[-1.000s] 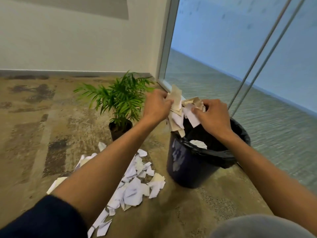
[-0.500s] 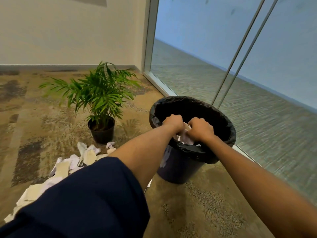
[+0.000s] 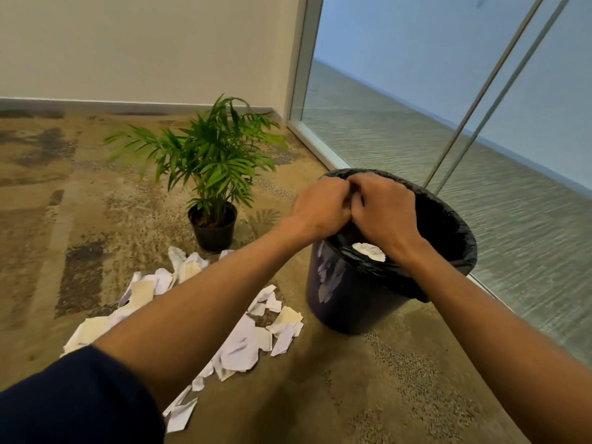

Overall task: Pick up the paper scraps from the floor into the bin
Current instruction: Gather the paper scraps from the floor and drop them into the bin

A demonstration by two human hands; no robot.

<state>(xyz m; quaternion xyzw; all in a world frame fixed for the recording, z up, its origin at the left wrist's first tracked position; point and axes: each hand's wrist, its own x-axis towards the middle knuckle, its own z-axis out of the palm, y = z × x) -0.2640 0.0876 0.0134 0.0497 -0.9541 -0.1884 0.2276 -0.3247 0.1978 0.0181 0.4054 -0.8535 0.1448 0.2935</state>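
A dark blue bin point(image 3: 352, 302) with a black liner stands on the carpet by the glass wall. White paper point(image 3: 369, 251) lies inside it. Both my hands hover over the bin's mouth, pressed against each other. My left hand point(image 3: 323, 206) and my right hand point(image 3: 386, 209) have their fingers curled in, and I see no paper in either. A spread of white and cream paper scraps point(image 3: 243, 347) lies on the floor left of the bin, partly hidden under my left forearm.
A potted green plant point(image 3: 213, 161) stands on the carpet behind the scraps, left of the bin. A glass wall point(image 3: 416, 116) with two thin metal rods runs along the right, and a cream wall point(image 3: 144, 46) closes the back.
My hands carried a bunch of scraps over the bin, pushed down into it, and have come back up above the rim with no paper showing in them.
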